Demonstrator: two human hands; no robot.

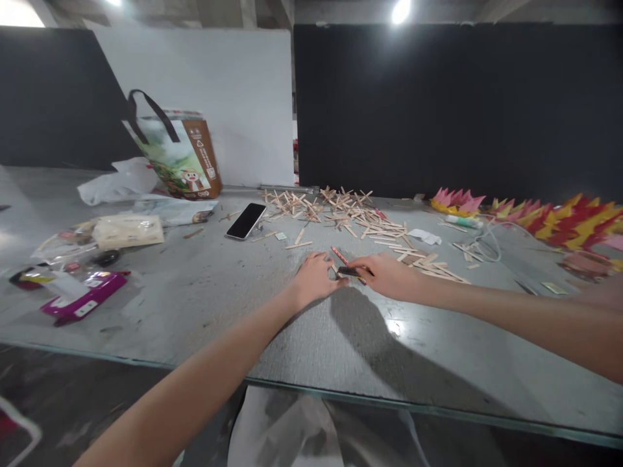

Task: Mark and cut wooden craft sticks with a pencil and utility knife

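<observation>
My left hand [315, 277] rests palm down on the grey table [204, 305], fingers pressed on a wooden stick that barely shows at the fingertips. My right hand [384, 274] is closed in a pinch on a red-and-dark tool [346, 262], perhaps a craft knife, whose tip meets the left fingertips. Just beyond both hands lies a spread of wooden sticks [350, 217], many glued into crosses.
A black phone [246, 220] lies left of the sticks. A printed carrier bag [182, 152], white plastic and packets [127, 231] sit at the far left, a magenta box [85, 299] nearer. Pink, red and yellow paper shapes [559, 217], a cable and a glue tube lie at right.
</observation>
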